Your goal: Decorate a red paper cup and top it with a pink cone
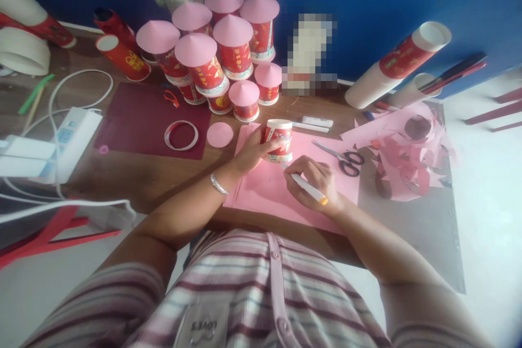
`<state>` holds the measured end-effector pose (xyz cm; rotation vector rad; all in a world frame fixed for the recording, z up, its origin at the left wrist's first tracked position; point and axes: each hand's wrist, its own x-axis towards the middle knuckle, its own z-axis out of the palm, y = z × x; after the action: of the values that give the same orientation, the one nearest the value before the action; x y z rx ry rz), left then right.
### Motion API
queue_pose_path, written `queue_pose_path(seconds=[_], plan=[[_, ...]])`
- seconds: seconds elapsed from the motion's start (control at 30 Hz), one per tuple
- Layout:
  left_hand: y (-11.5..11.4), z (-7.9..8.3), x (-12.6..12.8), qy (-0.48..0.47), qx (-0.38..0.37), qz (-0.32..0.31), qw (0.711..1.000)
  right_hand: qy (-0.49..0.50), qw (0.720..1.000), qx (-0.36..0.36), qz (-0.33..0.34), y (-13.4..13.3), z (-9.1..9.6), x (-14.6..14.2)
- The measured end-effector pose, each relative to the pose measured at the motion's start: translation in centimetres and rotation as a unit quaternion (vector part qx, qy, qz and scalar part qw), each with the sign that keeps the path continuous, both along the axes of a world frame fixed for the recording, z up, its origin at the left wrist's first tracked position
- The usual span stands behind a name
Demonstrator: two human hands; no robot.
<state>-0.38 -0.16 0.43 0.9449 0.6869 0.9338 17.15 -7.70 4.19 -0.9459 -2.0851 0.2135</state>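
Observation:
My left hand (pixel 253 150) is wrapped round a red patterned paper cup (pixel 279 136), its white rim upward, over a stack of pink paper (pixel 261 187). In my right hand (pixel 312 182) is a white marker (pixel 309 189) with an orange end, its other end close to the base of the cup. Whether the tip touches the cup or the paper I cannot tell. A pair of scissors (pixel 345 160) with dark handles lies on the paper, right of my right hand. Left of the cup are a pink paper disc (pixel 219 135) and a white-edged ring (pixel 181 136).
Several red cups with pink cone tops (pixel 232 31) stand at the back. Pink paper scraps (pixel 411 157) are heaped at the right. A tall stack of cups (pixel 395 65) leans behind them. A power strip (pixel 75 138) with white cables lies at the left, beside a dark red sheet (pixel 134 122).

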Motion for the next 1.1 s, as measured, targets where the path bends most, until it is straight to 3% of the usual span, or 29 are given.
queue_pose_path(seconds=[0.5, 1.1], plan=[[0.19, -0.54, -0.01, -0.001, 0.003, 0.007, 1.0, -0.034, 0.997, 0.07, 0.0, 0.19, -0.31, 0.26], [0.05, -0.19, -0.07, -0.001, 0.003, 0.001, 1.0, -0.037, 0.998, 0.057, -0.016, 0.1, 0.19, 0.26]])
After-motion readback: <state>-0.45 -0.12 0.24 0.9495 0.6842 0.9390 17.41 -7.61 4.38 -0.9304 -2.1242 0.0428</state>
